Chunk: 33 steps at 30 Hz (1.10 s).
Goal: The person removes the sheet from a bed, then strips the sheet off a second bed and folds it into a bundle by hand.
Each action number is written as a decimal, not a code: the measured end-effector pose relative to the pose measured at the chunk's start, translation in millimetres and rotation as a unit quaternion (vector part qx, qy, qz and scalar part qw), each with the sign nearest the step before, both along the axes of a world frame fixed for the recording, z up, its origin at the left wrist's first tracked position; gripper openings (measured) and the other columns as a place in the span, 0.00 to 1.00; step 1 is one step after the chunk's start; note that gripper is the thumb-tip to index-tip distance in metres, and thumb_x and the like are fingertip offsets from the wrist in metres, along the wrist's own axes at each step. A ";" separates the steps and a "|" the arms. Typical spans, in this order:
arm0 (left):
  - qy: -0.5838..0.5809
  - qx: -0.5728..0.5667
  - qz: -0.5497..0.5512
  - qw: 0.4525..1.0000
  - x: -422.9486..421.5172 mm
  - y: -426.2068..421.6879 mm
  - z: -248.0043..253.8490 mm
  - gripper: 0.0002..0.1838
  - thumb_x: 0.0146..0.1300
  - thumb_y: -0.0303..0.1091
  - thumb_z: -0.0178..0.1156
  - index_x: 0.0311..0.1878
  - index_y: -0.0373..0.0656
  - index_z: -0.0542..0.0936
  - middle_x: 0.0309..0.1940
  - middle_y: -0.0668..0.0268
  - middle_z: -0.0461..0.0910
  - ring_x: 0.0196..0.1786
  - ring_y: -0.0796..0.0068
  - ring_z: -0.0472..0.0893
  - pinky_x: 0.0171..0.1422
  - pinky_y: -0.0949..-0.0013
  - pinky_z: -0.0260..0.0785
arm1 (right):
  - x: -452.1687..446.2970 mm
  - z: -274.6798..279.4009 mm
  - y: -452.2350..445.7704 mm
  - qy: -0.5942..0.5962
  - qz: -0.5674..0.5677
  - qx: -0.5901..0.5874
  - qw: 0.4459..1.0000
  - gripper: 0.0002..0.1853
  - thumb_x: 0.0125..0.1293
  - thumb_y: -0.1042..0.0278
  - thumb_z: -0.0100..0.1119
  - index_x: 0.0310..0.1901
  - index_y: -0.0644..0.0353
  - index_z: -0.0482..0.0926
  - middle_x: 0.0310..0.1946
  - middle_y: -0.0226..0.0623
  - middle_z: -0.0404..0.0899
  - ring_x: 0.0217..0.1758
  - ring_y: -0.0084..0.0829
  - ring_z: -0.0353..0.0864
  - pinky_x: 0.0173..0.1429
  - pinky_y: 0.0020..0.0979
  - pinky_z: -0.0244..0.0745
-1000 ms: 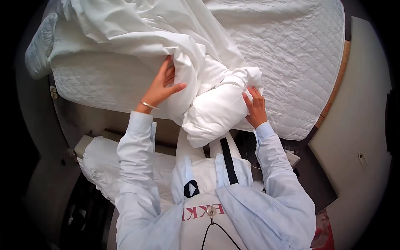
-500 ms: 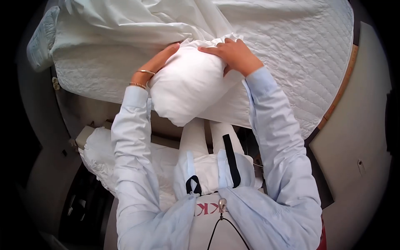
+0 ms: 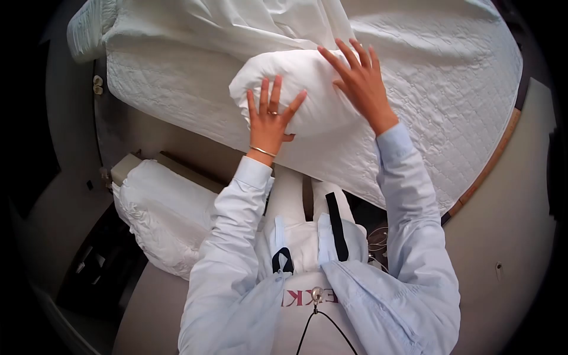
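A plump white pillow (image 3: pixel 319 89) lies on the near part of the bed, against a loose white sheet (image 3: pixel 284 23). My left hand (image 3: pixel 270 115), with a ring and a bracelet, rests on the pillow's left side, fingers spread. At the pillow's right side is my right hand (image 3: pixel 362 83), open with its fingers fanned out and pointing away from me. I cannot tell whether the right fingertips press on the fabric.
Under the sheet spreads a quilted white mattress cover (image 3: pixel 449 89). Another white pillow (image 3: pixel 89 29) sits at the bed's far left corner. More white bedding (image 3: pixel 165 213) lies on a seat at lower left. Slippers (image 3: pixel 97 84) are on the floor to the left.
The pillow has gone from tilted up between my hands to lying flatter on the bed. Both hands have loosened from its gathered end and spread, the left now on top.
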<state>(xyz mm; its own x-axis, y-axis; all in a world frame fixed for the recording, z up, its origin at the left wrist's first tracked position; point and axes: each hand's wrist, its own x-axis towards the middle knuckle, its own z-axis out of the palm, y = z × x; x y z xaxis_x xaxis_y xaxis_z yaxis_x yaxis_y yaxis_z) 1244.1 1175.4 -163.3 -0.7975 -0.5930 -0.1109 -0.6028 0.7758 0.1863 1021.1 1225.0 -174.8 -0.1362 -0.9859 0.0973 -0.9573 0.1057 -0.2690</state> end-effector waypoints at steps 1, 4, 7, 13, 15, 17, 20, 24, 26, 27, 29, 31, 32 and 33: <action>0.011 0.020 0.006 1.000 0.9 -16.6 2.3 0.68 0.10 0.43 0.77 0.66 0.74 0.52 0.68 0.57 0.45 0.69 0.53 0.47 0.66 0.43 0.46 | 9.2 0.3 14.8 -0.037 0.002 -0.055 0.998 0.42 0.40 0.68 0.67 0.62 0.35 0.62 0.62 0.34 0.59 0.66 0.38 0.55 0.64 0.53 0.50; 0.014 0.090 0.061 0.994 6.4 -70.2 -2.9 0.71 0.10 0.45 0.78 0.66 0.76 0.48 0.69 0.57 0.43 0.70 0.57 0.48 0.66 0.46 0.48 | 57.0 12.6 61.8 -0.098 0.063 0.048 0.992 0.41 0.42 0.69 0.64 0.61 0.29 0.61 0.66 0.31 0.52 0.70 0.40 0.46 0.67 0.57 0.43; 0.022 0.164 0.053 0.985 10.1 -116.4 -10.6 0.71 0.11 0.45 0.79 0.67 0.75 0.46 0.68 0.55 0.45 0.69 0.55 0.49 0.66 0.48 0.49 | 70.8 -4.1 46.4 -0.048 0.082 0.093 0.991 0.39 0.45 0.70 0.62 0.59 0.23 0.63 0.69 0.28 0.45 0.72 0.40 0.38 0.68 0.59 0.37; 0.067 0.251 0.032 0.965 6.8 -201.2 -31.7 0.67 0.20 0.53 0.76 0.68 0.64 0.48 0.66 0.49 0.50 0.68 0.50 0.51 0.67 0.52 0.47 | 53.2 25.5 -72.2 -0.063 0.091 0.068 0.992 0.45 0.38 0.71 0.69 0.59 0.21 0.62 0.68 0.26 0.46 0.71 0.38 0.43 0.65 0.62 0.44; 0.033 0.187 0.050 0.981 5.9 -216.6 -32.4 0.61 0.28 0.55 0.73 0.68 0.60 0.50 0.66 0.48 0.50 0.68 0.50 0.52 0.68 0.50 0.45 | 43.1 34.2 -103.7 -0.038 0.090 0.087 0.991 0.46 0.37 0.71 0.70 0.60 0.21 0.61 0.69 0.25 0.45 0.70 0.38 0.46 0.64 0.60 0.49; 0.019 0.075 0.066 0.995 0.8 -208.3 -28.3 0.56 0.33 0.54 0.71 0.68 0.57 0.52 0.66 0.48 0.50 0.68 0.51 0.52 0.67 0.49 0.45 | 35.5 34.3 -133.3 -0.013 0.096 0.134 0.986 0.47 0.38 0.69 0.70 0.61 0.20 0.59 0.68 0.25 0.47 0.70 0.39 0.48 0.65 0.57 0.52; -0.002 -0.071 0.062 0.996 -12.5 -171.3 -7.6 0.46 0.44 0.49 0.66 0.67 0.53 0.55 0.66 0.48 0.51 0.67 0.51 0.54 0.67 0.46 0.45 | 28.6 37.2 -187.1 0.004 0.117 0.168 0.979 0.47 0.39 0.68 0.70 0.61 0.19 0.58 0.67 0.28 0.51 0.69 0.40 0.51 0.64 0.55 0.54; 0.089 0.020 0.036 0.995 -6.6 -160.4 34.2 0.38 0.50 0.40 0.63 0.65 0.48 0.59 0.65 0.51 0.54 0.66 0.52 0.56 0.66 0.49 0.48 | 18.9 43.3 -246.3 -0.002 0.153 0.225 0.962 0.47 0.40 0.68 0.70 0.61 0.19 0.58 0.67 0.32 0.53 0.68 0.42 0.53 0.65 0.56 0.52; 0.215 0.128 0.069 0.966 6.9 -183.8 25.7 0.36 0.51 0.37 0.62 0.63 0.44 0.60 0.64 0.51 0.56 0.65 0.52 0.57 0.66 0.52 0.50 | 18.8 46.5 -261.1 -0.017 0.156 0.265 0.951 0.48 0.37 0.69 0.71 0.61 0.21 0.58 0.67 0.34 0.53 0.68 0.42 0.53 0.67 0.55 0.47; 0.310 0.189 0.100 0.926 15.7 -204.7 18.0 0.35 0.51 0.35 0.62 0.63 0.41 0.60 0.63 0.51 0.56 0.65 0.51 0.58 0.65 0.55 0.52 | 19.5 48.4 -263.5 -0.014 0.158 0.265 0.951 0.48 0.37 0.69 0.71 0.61 0.21 0.58 0.67 0.34 0.53 0.68 0.42 0.53 0.67 0.55 0.47; 0.345 0.188 0.254 0.884 32.1 -256.7 4.7 0.34 0.54 0.39 0.60 0.61 0.37 0.60 0.58 0.50 0.62 0.61 0.53 0.62 0.63 0.59 0.55 | 23.2 51.8 -261.0 -0.009 0.158 0.246 0.956 0.52 0.34 0.68 0.74 0.62 0.22 0.57 0.66 0.34 0.54 0.69 0.42 0.52 0.67 0.55 0.46; 0.331 0.174 0.370 0.850 38.9 -305.7 -33.7 0.32 0.56 0.43 0.57 0.60 0.34 0.60 0.55 0.48 0.65 0.57 0.55 0.66 0.60 0.60 0.58 | 30.3 52.0 -256.6 0.037 0.164 0.266 0.949 0.63 0.23 0.65 0.78 0.65 0.23 0.49 0.66 0.36 0.53 0.69 0.44 0.49 0.68 0.56 0.45; 0.294 0.140 0.396 0.859 39.6 -323.4 -56.0 0.32 0.58 0.43 0.56 0.59 0.32 0.60 0.53 0.47 0.67 0.54 0.56 0.70 0.57 0.61 0.62 | 34.3 51.3 -251.7 0.040 0.165 0.278 0.946 0.65 0.21 0.64 0.78 0.65 0.23 0.48 0.67 0.37 0.51 0.70 0.45 0.48 0.68 0.56 0.45; 0.299 0.137 0.399 0.856 38.8 -336.7 -57.9 0.32 0.58 0.43 0.56 0.59 0.32 0.60 0.53 0.47 0.67 0.54 0.56 0.70 0.57 0.61 0.62 | 38.0 51.2 -246.7 0.043 0.165 0.288 0.942 0.66 0.19 0.64 0.79 0.65 0.23 0.47 0.67 0.37 0.49 0.70 0.46 0.48 0.67 0.56 0.45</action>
<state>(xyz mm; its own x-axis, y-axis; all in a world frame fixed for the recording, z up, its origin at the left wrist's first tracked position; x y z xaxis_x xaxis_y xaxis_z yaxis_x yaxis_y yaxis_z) 1282.9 838.7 -221.1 -0.1136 -0.9925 -0.0461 -0.6534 0.0396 0.7560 1059.0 978.3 -123.7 0.1712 -0.8655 -0.4707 -0.9793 -0.0969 -0.1780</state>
